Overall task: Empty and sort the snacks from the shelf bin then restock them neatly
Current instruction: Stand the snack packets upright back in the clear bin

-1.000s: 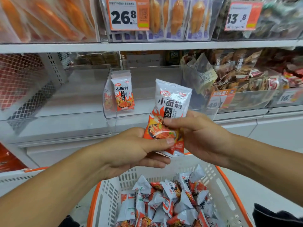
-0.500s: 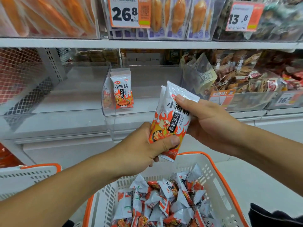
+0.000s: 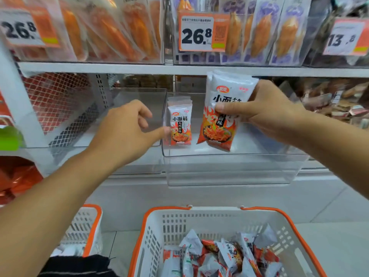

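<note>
Restock step | right hand [image 3: 265,114] pinching small stack of spicy-gluten snack packets [image 3: 223,108] upright over clear shelf bin [image 3: 229,168], likely to join standing row [image 3: 180,124] | left hand [image 3: 127,128] relaxed, unladen, thumb steadying row | remainder loose in basket [image 3: 199,220].

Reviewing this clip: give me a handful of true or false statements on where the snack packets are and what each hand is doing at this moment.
1. The right hand grips a small stack of held packets above the clear bin. True.
2. The left hand also holds a packet. False: it holds nothing; one fingertip reaches toward the standing packets.
3. Packets already stand upright at the bin's left end. True.
4. The white basket below is empty. False: loose packets lie jumbled in it.
5. The price tag above the bin reads 13.8. False: it reads 26.8.
</note>
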Action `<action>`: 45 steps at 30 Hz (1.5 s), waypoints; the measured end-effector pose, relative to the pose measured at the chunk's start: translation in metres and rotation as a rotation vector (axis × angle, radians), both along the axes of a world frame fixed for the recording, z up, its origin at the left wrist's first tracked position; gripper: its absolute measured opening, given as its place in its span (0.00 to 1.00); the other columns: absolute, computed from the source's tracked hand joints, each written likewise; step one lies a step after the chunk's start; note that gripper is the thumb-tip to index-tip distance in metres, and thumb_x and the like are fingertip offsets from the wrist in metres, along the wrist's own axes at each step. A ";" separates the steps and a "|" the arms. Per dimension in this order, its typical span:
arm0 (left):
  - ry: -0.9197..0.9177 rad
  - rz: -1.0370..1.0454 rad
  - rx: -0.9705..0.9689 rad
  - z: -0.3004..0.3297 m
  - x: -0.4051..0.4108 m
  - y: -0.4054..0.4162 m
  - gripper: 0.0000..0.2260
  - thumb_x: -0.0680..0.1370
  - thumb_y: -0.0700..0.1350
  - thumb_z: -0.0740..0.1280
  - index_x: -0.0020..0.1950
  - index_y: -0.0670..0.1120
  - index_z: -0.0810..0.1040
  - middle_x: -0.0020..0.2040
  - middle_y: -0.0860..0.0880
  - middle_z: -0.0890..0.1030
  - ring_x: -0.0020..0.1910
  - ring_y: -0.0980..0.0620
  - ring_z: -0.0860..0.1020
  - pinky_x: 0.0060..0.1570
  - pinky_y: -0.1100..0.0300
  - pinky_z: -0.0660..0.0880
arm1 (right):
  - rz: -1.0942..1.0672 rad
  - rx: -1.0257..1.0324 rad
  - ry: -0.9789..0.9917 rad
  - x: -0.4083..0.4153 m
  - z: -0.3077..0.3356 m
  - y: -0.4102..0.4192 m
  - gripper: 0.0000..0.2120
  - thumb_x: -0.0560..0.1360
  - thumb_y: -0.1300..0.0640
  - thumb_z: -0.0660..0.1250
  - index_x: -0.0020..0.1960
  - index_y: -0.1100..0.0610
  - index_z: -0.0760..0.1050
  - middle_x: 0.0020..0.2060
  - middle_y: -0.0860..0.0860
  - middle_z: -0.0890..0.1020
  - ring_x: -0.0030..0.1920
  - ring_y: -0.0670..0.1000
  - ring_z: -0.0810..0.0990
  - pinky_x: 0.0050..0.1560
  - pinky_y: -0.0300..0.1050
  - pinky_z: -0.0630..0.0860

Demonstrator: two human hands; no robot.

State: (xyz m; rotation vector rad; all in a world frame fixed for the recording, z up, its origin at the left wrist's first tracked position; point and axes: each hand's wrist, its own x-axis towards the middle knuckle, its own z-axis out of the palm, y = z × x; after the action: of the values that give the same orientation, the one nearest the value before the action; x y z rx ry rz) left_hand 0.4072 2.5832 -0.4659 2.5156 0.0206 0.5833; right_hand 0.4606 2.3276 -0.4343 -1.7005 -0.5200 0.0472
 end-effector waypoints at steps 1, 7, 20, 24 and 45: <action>0.059 0.047 0.022 -0.004 0.005 0.005 0.20 0.69 0.65 0.73 0.47 0.51 0.77 0.39 0.54 0.80 0.41 0.56 0.77 0.43 0.56 0.75 | 0.001 -0.053 0.004 0.016 -0.006 0.011 0.18 0.70 0.65 0.75 0.59 0.60 0.80 0.51 0.55 0.86 0.52 0.53 0.85 0.50 0.47 0.82; 0.187 -0.042 0.097 -0.024 0.022 -0.001 0.13 0.76 0.57 0.70 0.36 0.50 0.79 0.34 0.56 0.79 0.40 0.52 0.78 0.39 0.59 0.70 | -0.039 -0.215 0.209 0.087 -0.063 0.072 0.16 0.67 0.69 0.77 0.54 0.64 0.81 0.48 0.58 0.86 0.51 0.56 0.85 0.53 0.53 0.83; 0.209 -0.154 0.066 -0.027 0.025 -0.001 0.10 0.78 0.51 0.69 0.37 0.51 0.76 0.37 0.55 0.79 0.39 0.56 0.77 0.36 0.61 0.71 | -0.310 -0.608 0.058 0.114 -0.073 0.088 0.23 0.58 0.56 0.85 0.49 0.57 0.80 0.43 0.51 0.86 0.43 0.49 0.85 0.42 0.46 0.84; 0.199 -0.153 0.079 -0.026 0.022 -0.002 0.10 0.78 0.51 0.69 0.38 0.51 0.76 0.37 0.55 0.79 0.40 0.56 0.77 0.39 0.58 0.72 | -0.311 -0.731 0.077 0.110 -0.068 0.088 0.28 0.60 0.50 0.84 0.53 0.58 0.76 0.45 0.52 0.84 0.41 0.50 0.85 0.35 0.44 0.83; 1.155 -0.477 0.781 -0.223 -0.068 -0.107 0.20 0.77 0.62 0.68 0.53 0.45 0.77 0.47 0.47 0.76 0.45 0.45 0.76 0.53 0.49 0.78 | 0.219 -1.513 0.313 -0.071 -0.262 -0.018 0.36 0.69 0.45 0.78 0.71 0.58 0.70 0.64 0.55 0.78 0.62 0.58 0.78 0.59 0.52 0.78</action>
State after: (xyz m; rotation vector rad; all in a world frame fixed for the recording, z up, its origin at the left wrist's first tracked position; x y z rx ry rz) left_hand 0.3395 2.4765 -0.6893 3.0191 -0.4319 -1.2962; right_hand 0.3896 2.3093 -0.6967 -2.9831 -0.4214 1.0772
